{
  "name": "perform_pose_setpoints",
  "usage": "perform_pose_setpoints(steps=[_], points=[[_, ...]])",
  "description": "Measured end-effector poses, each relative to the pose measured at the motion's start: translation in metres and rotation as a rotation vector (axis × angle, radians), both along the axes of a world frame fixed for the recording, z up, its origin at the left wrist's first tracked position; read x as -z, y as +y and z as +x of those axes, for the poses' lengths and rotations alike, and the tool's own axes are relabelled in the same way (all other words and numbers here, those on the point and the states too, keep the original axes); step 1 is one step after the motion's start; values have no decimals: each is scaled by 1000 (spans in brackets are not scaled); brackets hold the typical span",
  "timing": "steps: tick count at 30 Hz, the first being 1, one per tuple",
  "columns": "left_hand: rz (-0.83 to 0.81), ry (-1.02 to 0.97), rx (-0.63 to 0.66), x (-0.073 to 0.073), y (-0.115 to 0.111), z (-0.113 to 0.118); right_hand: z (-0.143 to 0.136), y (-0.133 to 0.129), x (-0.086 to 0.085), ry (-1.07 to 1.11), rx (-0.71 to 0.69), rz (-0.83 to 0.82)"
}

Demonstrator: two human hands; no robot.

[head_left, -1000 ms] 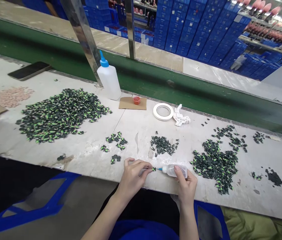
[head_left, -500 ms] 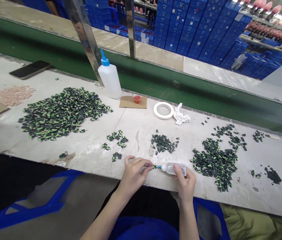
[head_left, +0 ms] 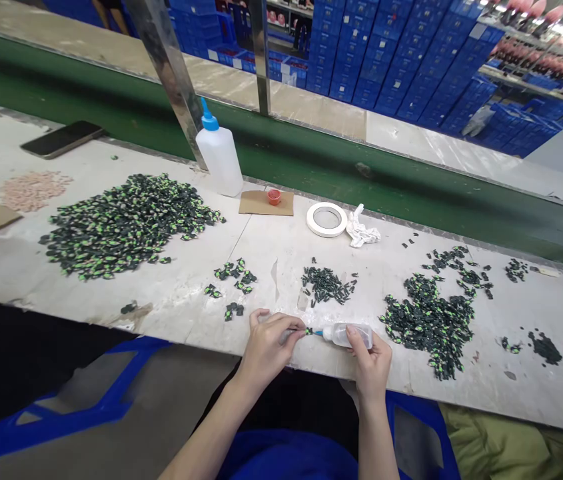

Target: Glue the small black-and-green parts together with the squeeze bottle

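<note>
Between thumb and fingertips, my left hand (head_left: 272, 343) pinches a small black and green piece (head_left: 309, 331). My right hand (head_left: 372, 360) is wrapped round a small clear squeeze bottle (head_left: 346, 335), which lies sideways with its blue nozzle at the piece; whether the tip touches it is too small to tell. Just beyond my hands sits a heap of small dark peg-like parts (head_left: 328, 285). A few black and green pieces (head_left: 236, 275) are scattered to the left of that heap. To the right lies a larger pile of black and green pieces (head_left: 431, 320).
A big pile of black and green pieces (head_left: 126, 223) covers the table's left part. Behind stand a white bottle with a blue cap (head_left: 221, 160), a red cup (head_left: 274, 197) on cardboard, a tape roll (head_left: 327, 220) and crumpled tissue (head_left: 362, 230). A phone (head_left: 62, 139) lies far left.
My hands, the piece and the bottle stay in nearly the same place. The view has shifted very slightly. At the top left, a person's legs have come further into sight.
</note>
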State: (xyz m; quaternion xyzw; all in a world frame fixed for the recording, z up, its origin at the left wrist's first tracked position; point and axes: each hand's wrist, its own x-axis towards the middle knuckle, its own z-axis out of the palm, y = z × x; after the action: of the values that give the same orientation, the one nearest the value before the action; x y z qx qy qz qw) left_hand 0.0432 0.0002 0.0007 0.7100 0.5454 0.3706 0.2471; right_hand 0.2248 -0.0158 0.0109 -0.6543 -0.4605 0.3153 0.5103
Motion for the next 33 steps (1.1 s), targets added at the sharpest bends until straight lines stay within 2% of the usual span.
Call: perform_pose_setpoints(steps=[9, 14, 18, 21, 26, 30, 33], points=[[-46, -14, 7, 2, 1, -1, 0, -2, 4, 36, 43, 6], [-116, -35, 39, 8, 1, -4, 4, -3, 11, 216, 205, 87], [-210, -50, 62, 1, 5, -7, 10, -2, 7, 335, 281, 162], [-211, -35, 66, -10, 16, -9, 13, 6, 0, 308, 273, 194], [-116, 126, -75, -25, 37, 0, 17, 32, -5, 276, 289, 195], [-153, 231, -85, -28, 41, 19, 19, 46, -3, 45, 296, 10], [-187, 261, -82, -27, 39, 28, 17, 40, -5, -138, 309, 38]])
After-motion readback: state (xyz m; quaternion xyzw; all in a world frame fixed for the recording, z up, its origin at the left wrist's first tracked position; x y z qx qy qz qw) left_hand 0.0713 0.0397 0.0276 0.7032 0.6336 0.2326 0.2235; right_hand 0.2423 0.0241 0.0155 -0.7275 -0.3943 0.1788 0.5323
